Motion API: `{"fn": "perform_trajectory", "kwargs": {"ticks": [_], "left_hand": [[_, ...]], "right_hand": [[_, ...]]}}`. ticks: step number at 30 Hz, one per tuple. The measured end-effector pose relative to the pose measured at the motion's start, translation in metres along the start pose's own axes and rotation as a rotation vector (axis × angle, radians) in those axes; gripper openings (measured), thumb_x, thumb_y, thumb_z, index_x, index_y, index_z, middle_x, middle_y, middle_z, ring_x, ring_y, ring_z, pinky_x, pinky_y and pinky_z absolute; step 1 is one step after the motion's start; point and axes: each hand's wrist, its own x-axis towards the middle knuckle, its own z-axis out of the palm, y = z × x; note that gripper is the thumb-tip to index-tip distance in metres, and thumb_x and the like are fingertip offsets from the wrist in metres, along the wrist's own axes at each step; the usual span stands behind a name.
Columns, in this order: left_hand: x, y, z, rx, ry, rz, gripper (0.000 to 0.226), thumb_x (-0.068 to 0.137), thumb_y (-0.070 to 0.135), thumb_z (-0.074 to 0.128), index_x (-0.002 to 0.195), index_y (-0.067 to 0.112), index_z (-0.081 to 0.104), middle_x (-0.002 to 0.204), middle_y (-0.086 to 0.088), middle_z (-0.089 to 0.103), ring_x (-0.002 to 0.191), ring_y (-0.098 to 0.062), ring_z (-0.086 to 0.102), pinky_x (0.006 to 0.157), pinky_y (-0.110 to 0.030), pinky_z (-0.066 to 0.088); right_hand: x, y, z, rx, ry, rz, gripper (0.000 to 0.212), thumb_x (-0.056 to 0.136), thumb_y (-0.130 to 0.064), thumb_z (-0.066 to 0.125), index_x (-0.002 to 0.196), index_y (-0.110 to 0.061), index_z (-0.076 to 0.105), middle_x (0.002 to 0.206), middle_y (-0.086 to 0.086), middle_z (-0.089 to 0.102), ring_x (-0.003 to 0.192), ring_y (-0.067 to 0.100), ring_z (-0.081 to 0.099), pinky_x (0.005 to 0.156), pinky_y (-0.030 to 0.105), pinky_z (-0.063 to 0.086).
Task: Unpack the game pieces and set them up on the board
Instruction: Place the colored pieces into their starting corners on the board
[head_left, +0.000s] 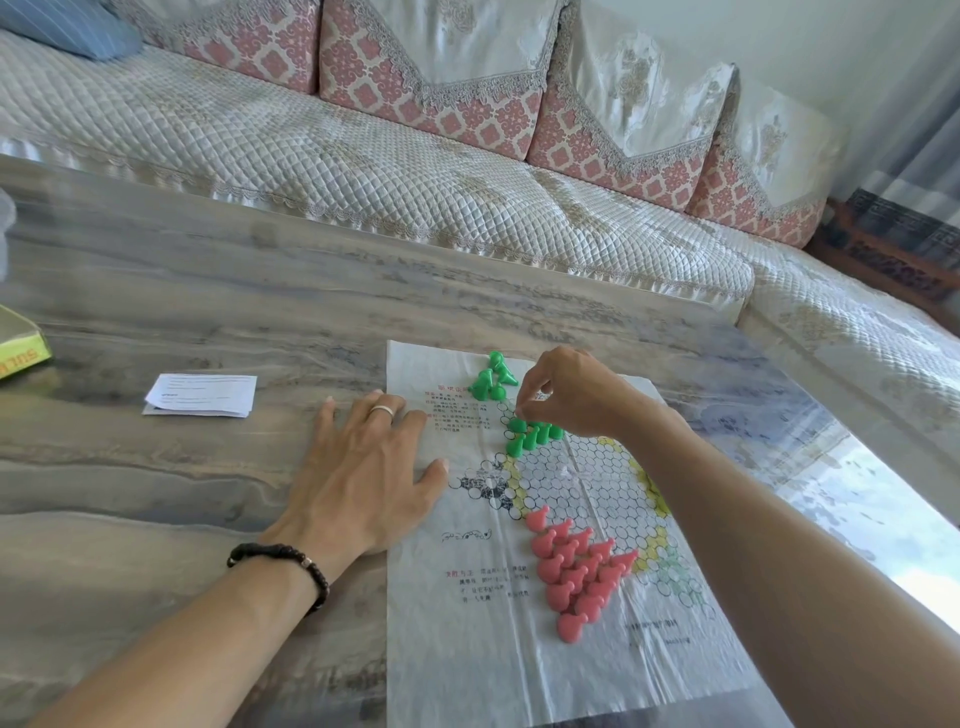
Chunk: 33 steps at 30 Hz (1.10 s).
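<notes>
Sofa (363, 171): big quilted thing along the far side of the table, pink patterned cushions (431, 78) lined up across the back.
Table (156, 291): grey marbled top, pretty glossy, everything sits on it.
Board (519, 649): thin paper sheet laid flat on the right half of the table, star grid of circles printed on it plus some red text blocks.
Left hand (363, 478): flat on the table, palm down, fingers spread and straight, thumb side overlapping the board's left edge. Not holding anything. Ring on one finger, dark bead bracelet (291, 564) on the wrist.
Right hand (576, 397): hanging over the far part of the board, fingertips bunched and pointing down at the standing green pieces. Looks like a pinch, but I honestly can't tell if a piece is in there.
Pink pieces (576, 566): upright in a packed triangle on the near star point.
Green pieces, placed (530, 435): small cluster standing on the grid right under the right hand.
Green pieces, loose (492, 376): little heap on the board's far edge, some tipped over.
Leaflet (202, 395): folded white paper, left of the board, well apart from it.
Box (21, 348): yellow-green corner at the left edge.
</notes>
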Motion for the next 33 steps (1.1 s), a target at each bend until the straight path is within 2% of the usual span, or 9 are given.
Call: {"fn": "perform_trajectory", "kwargs": {"ticks": [7, 11, 13, 16, 19, 24, 28, 30, 33], "left_hand": [[0.001, 0.0, 0.001, 0.006, -0.003, 0.0, 0.056, 0.087, 0.061, 0.03, 0.132, 0.028, 0.044, 0.147, -0.001, 0.038, 0.142, -0.018, 0.021, 0.114, -0.051, 0.013], [0.0, -0.001, 0.0, 0.002, -0.006, -0.001, 0.057, 0.088, 0.061, 0.03, 0.133, 0.028, 0.043, 0.148, -0.001, 0.037, 0.142, -0.018, 0.02, 0.114, -0.05, 0.012], [0.0, -0.001, 0.0, 0.002, -0.006, -0.002, 0.058, 0.088, 0.061, 0.03, 0.134, 0.028, 0.042, 0.148, -0.001, 0.036, 0.142, -0.018, 0.02, 0.114, -0.05, 0.012], [-0.001, 0.0, 0.0, -0.005, -0.005, -0.001, 0.058, 0.088, 0.06, 0.031, 0.134, 0.027, 0.043, 0.149, -0.001, 0.036, 0.143, -0.018, 0.02, 0.114, -0.05, 0.011], [0.0, 0.001, 0.0, -0.003, -0.002, 0.002, 0.058, 0.089, 0.06, 0.031, 0.135, 0.027, 0.042, 0.149, -0.002, 0.037, 0.143, -0.019, 0.02, 0.115, -0.051, 0.011], [0.0, -0.001, 0.001, -0.003, -0.004, 0.005, 0.058, 0.089, 0.06, 0.031, 0.136, 0.028, 0.04, 0.149, -0.001, 0.035, 0.143, -0.019, 0.019, 0.115, -0.051, 0.01], [0.001, -0.001, 0.002, -0.01, -0.002, 0.003, 0.053, 0.089, 0.058, 0.031, 0.131, 0.028, 0.043, 0.148, -0.001, 0.035, 0.143, -0.019, 0.017, 0.114, -0.05, 0.007], [0.001, -0.001, 0.003, -0.014, 0.0, 0.002, 0.053, 0.088, 0.058, 0.031, 0.13, 0.028, 0.043, 0.148, -0.001, 0.035, 0.143, -0.019, 0.018, 0.114, -0.05, 0.007], [0.0, -0.002, 0.003, -0.004, 0.005, 0.007, 0.054, 0.088, 0.059, 0.03, 0.13, 0.028, 0.043, 0.147, -0.002, 0.037, 0.142, -0.019, 0.019, 0.114, -0.05, 0.009]], "right_hand": [[0.002, 0.002, -0.001, -0.006, -0.044, 0.019, 0.009, 0.086, -0.021, 0.07, 0.091, -0.015, 0.075, 0.077, -0.019, 0.054, 0.071, -0.001, 0.055, 0.056, 0.01, 0.032], [0.003, 0.003, -0.001, 0.0, -0.038, 0.008, 0.014, 0.087, -0.024, 0.068, 0.095, -0.015, 0.075, 0.089, -0.012, 0.062, 0.074, -0.006, 0.053, 0.06, 0.009, 0.033], [0.005, 0.003, -0.002, 0.012, -0.001, 0.002, 0.017, 0.089, -0.025, 0.065, 0.1, -0.014, 0.073, 0.098, -0.007, 0.067, 0.079, -0.004, 0.056, 0.065, 0.009, 0.04], [0.013, 0.0, -0.001, 0.053, 0.049, 0.034, 0.018, 0.092, -0.021, 0.06, 0.1, -0.012, 0.073, 0.1, -0.001, 0.073, 0.082, 0.012, 0.069, 0.077, 0.029, 0.058], [0.028, -0.007, 0.006, 0.053, 0.1, 0.074, 0.018, 0.092, -0.023, 0.061, 0.095, -0.01, 0.074, 0.092, 0.003, 0.074, 0.076, 0.018, 0.071, 0.075, 0.037, 0.06], [0.044, -0.012, 0.017, -0.009, 0.06, 0.139, 0.004, 0.085, -0.017, 0.066, 0.087, -0.013, 0.069, 0.087, 0.007, 0.071, 0.061, 0.019, 0.065, 0.056, 0.027, 0.056], [0.047, -0.011, 0.017, -0.026, 0.016, 0.166, 0.019, 0.082, -0.003, 0.059, 0.096, -0.009, 0.07, 0.093, 0.007, 0.07, 0.065, 0.016, 0.061, 0.059, 0.03, 0.057], [0.045, -0.011, 0.017, -0.021, -0.006, 0.159, 0.023, 0.083, -0.004, 0.057, 0.102, -0.011, 0.069, 0.093, 0.005, 0.067, 0.07, 0.019, 0.063, 0.064, 0.034, 0.059], [0.039, -0.011, 0.012, 0.034, 0.028, 0.125, 0.025, 0.087, -0.002, 0.052, 0.101, -0.012, 0.07, 0.087, 0.001, 0.068, 0.065, 0.017, 0.064, 0.059, 0.027, 0.057]]}}
